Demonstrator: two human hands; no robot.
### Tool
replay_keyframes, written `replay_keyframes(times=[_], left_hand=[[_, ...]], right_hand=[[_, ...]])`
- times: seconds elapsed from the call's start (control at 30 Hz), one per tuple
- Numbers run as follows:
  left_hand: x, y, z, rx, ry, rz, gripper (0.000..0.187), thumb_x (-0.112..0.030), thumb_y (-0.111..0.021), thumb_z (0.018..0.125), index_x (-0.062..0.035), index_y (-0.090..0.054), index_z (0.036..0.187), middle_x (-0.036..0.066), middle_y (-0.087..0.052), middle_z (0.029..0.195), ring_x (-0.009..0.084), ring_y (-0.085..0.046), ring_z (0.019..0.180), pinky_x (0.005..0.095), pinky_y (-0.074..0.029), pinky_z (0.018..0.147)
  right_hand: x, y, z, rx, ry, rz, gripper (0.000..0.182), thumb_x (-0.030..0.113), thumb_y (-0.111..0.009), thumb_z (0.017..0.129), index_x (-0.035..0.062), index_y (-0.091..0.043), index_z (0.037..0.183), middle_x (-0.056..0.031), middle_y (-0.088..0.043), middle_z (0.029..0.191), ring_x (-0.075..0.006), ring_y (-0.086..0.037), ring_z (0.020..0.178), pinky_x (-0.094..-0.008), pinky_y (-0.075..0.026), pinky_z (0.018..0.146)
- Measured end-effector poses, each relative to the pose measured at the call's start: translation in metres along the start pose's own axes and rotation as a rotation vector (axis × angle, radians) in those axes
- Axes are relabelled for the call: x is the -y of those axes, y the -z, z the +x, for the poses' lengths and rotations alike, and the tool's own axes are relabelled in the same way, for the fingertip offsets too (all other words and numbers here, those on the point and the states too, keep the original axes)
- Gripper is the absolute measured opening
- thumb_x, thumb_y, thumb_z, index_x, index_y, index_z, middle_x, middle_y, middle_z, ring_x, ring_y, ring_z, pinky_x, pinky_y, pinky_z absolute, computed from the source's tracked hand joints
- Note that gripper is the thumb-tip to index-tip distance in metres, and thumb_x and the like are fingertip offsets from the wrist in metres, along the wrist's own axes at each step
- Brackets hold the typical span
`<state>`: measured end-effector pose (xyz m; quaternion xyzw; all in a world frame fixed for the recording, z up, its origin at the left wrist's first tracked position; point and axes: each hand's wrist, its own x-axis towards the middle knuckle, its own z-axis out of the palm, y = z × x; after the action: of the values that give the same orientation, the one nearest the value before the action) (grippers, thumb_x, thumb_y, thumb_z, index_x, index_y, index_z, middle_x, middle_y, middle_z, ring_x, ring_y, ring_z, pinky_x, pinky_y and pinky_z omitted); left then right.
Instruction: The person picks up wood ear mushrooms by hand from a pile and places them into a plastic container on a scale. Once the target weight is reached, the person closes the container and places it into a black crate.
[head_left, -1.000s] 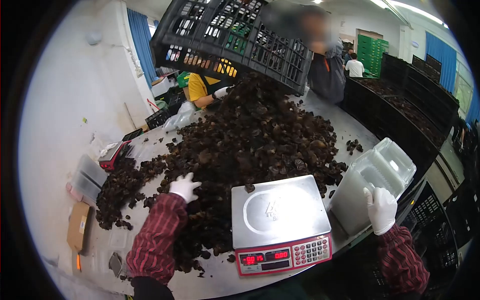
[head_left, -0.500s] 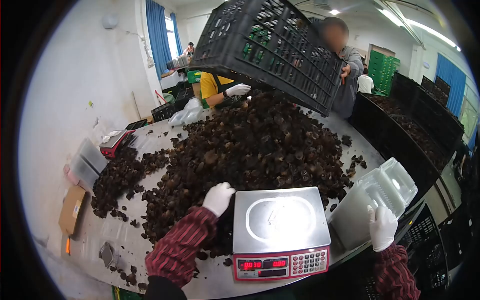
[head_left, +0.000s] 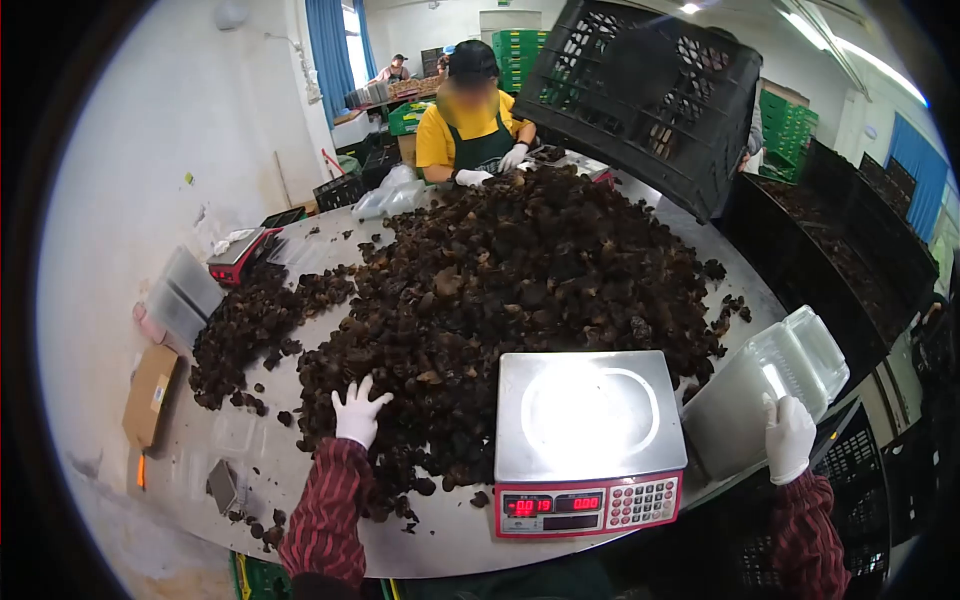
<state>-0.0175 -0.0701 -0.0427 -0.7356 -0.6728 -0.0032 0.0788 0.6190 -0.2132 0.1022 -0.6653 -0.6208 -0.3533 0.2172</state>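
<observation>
My left hand (head_left: 358,412), in a white glove, spreads its fingers over the near left edge of a big heap of dark wood ear mushrooms (head_left: 540,265). Nothing shows in its grip. At the right, my gloved right hand (head_left: 788,437) is closed at the near edge of a stack of clear plastic boxes (head_left: 750,385); its fingertips are partly hidden. Between my hands stands a red digital scale (head_left: 590,505) with a bare metal pan (head_left: 588,455) and lit red digits.
A person in yellow (head_left: 470,140) works behind the heap. Over its far right side hangs a tilted black crate (head_left: 640,100), held by someone mostly hidden. Another scale (head_left: 238,258), more boxes (head_left: 185,295) and a cardboard piece (head_left: 152,398) lie left. Black crates (head_left: 800,260) line the right.
My left hand has moved left, away from the scale, and spread its fingers. The black crate has swung right, uncovering the person in yellow. My right hand stays at the boxes. The view has shifted slightly.
</observation>
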Motion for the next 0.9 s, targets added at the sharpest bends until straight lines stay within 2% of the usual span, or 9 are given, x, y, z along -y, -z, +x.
replay_keyframes(times=[0.13, 0.2, 0.23, 0.3, 0.37, 0.5, 0.67, 0.8, 0.9], left_hand=[[-0.018, 0.080, 0.029, 0.596, 0.111, -0.025, 0.052, -0.024, -0.075, 0.073, -0.0408, -0.061, 0.120, 0.006, -0.024, 0.153, 0.0384, -0.021, 0.140, 0.0654, -0.028, 0.105], [-0.037, 0.112, 0.035, 0.536, 0.002, 0.059, 0.046, -0.028, -0.077, 0.068, -0.0393, -0.067, 0.112, 0.004, -0.023, 0.153, 0.0396, -0.022, 0.138, 0.0667, -0.033, 0.099], [-0.045, 0.119, 0.037, 0.359, -0.100, -0.027, 0.036, -0.027, -0.076, 0.067, -0.0360, -0.072, 0.102, 0.004, -0.035, 0.145, 0.0389, -0.037, 0.129, 0.0609, -0.041, 0.094], [-0.077, 0.120, 0.055, -0.025, -0.297, -0.229, 0.015, -0.023, -0.068, 0.074, -0.0182, -0.073, 0.087, 0.008, -0.064, 0.109, 0.0298, -0.061, 0.096, 0.0395, -0.051, 0.081], [-0.127, 0.119, 0.077, -0.165, -0.323, -0.423, 0.016, -0.026, -0.065, 0.080, -0.0110, -0.069, 0.079, 0.008, -0.063, 0.081, 0.0291, -0.063, 0.082, 0.0411, -0.051, 0.071], [-0.217, 0.110, 0.127, -0.163, -0.309, -0.382, 0.037, -0.045, -0.061, 0.082, -0.0087, -0.070, 0.079, 0.010, -0.065, 0.084, 0.0282, -0.064, 0.084, 0.0409, -0.052, 0.071], [-0.259, 0.072, 0.169, -0.109, -0.258, -0.213, 0.033, -0.039, -0.072, 0.074, -0.0062, -0.070, 0.078, 0.009, -0.065, 0.091, 0.0265, -0.063, 0.091, 0.0395, -0.052, 0.074], [-0.209, 0.079, 0.173, -0.189, -0.196, -1.022, 0.015, -0.016, -0.076, 0.072, -0.0027, -0.069, 0.074, 0.008, -0.066, 0.083, 0.0204, -0.064, 0.076, 0.0358, -0.051, 0.067], [-0.158, 0.096, 0.159, 0.200, -0.014, -1.965, 0.010, -0.012, -0.067, 0.083, -0.0071, -0.064, 0.091, 0.010, -0.065, 0.107, 0.0259, -0.064, 0.095, 0.0410, -0.053, 0.082]], right_hand=[[0.001, -0.001, 0.000, 0.001, -0.009, -0.003, 0.031, 0.022, -0.065, 0.087, 0.0045, -0.045, 0.071, -0.0145, -0.047, 0.064, -0.0340, -0.051, 0.060, -0.0437, -0.040, 0.054], [0.002, -0.002, 0.000, -0.002, -0.015, -0.010, 0.031, 0.022, -0.065, 0.087, 0.0045, -0.045, 0.071, -0.0143, -0.047, 0.064, -0.0339, -0.051, 0.060, -0.0437, -0.041, 0.054], [0.002, -0.003, 0.000, -0.012, -0.001, -0.050, 0.030, 0.021, -0.066, 0.086, 0.0055, -0.045, 0.071, -0.0132, -0.047, 0.064, -0.0327, -0.052, 0.060, -0.0432, -0.041, 0.054], [0.001, -0.006, -0.002, -0.017, 0.009, -0.101, 0.030, 0.021, -0.068, 0.084, 0.0064, -0.045, 0.071, -0.0121, -0.047, 0.063, -0.0315, -0.051, 0.059, -0.0425, -0.042, 0.054], [0.000, -0.006, -0.004, -0.022, 0.003, -0.106, 0.030, 0.021, -0.068, 0.084, 0.0061, -0.045, 0.071, -0.0124, -0.047, 0.063, -0.0317, -0.051, 0.059, -0.0426, -0.041, 0.054], [0.003, -0.003, -0.003, -0.014, -0.001, -0.087, 0.031, 0.021, -0.068, 0.084, 0.0058, -0.044, 0.072, -0.0127, -0.045, 0.064, -0.0318, -0.050, 0.059, -0.0427, -0.040, 0.054], [0.008, 0.005, 0.002, 0.016, -0.014, -0.049, 0.031, 0.019, -0.068, 0.084, 0.0059, -0.044, 0.070, -0.0129, -0.044, 0.065, -0.0318, -0.049, 0.060, -0.0422, -0.040, 0.055], [0.010, 0.005, 0.003, 0.000, -0.026, -0.032, 0.026, 0.016, -0.068, 0.083, 0.0050, -0.047, 0.072, -0.0135, -0.046, 0.065, -0.0326, -0.050, 0.059, -0.0433, -0.040, 0.055], [0.012, 0.004, 0.002, 0.009, -0.046, -0.023, 0.026, 0.016, -0.068, 0.082, 0.0045, -0.047, 0.071, -0.0139, -0.047, 0.065, -0.0323, -0.051, 0.059, -0.0426, -0.040, 0.054]])
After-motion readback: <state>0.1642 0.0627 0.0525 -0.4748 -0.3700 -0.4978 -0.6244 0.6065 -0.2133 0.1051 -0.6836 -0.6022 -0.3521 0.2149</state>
